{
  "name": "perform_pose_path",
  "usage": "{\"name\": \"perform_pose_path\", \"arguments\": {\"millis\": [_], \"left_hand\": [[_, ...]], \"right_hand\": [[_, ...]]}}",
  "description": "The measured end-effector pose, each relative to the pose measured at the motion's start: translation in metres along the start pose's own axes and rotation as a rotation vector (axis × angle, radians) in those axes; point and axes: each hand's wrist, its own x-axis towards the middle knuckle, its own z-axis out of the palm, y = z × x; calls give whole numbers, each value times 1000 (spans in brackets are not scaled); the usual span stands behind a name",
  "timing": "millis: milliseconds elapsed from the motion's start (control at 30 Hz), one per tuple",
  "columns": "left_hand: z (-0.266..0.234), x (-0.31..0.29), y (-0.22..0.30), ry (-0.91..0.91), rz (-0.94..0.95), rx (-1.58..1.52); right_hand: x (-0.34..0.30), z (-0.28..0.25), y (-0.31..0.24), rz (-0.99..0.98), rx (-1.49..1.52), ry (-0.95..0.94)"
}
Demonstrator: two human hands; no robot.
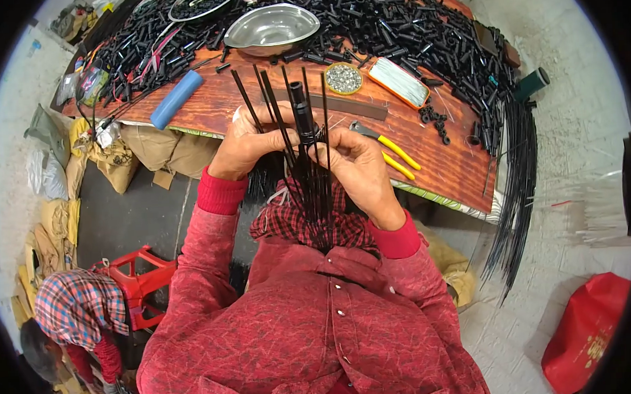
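Left hand (pixel 246 145) and right hand (pixel 356 163) meet above the desk (pixel 440 160) edge, both closed around a bundle of thin black rods (pixel 307 176) (fanning upward, lower ends over the lap). A black cylinder (pixel 301 113) stands upright among the rods, pinched by the right fingertips. On the desk: steel bowl (pixel 269 26), blue tube (pixel 177 99), yellow pliers (pixel 391 151), heaps of black parts (pixel 406 24).
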Motion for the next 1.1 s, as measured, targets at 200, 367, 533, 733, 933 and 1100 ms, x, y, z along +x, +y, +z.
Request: {"name": "perform_pose_path", "arguments": {"millis": [200, 367, 533, 733, 933, 1100], "left_hand": [[-2, -2, 10, 18, -113, 10], [4, -9, 17, 39, -78, 8], [15, -5, 11, 69, -134, -242], [31, 21, 17, 2, -269, -339], [43, 18, -4, 85, -139, -348], [47, 0, 20, 61, -89, -318]], "right_hand": [[5, -2, -4, 24, 27, 9], [0, 0, -5, 30, -237, 83], [-7, 1, -10, 28, -172, 143], [-17, -14, -16, -97, -121, 132], [-16, -17, -9, -96, -135, 216], [-12, -11, -11, -120, -119, 254]]}}
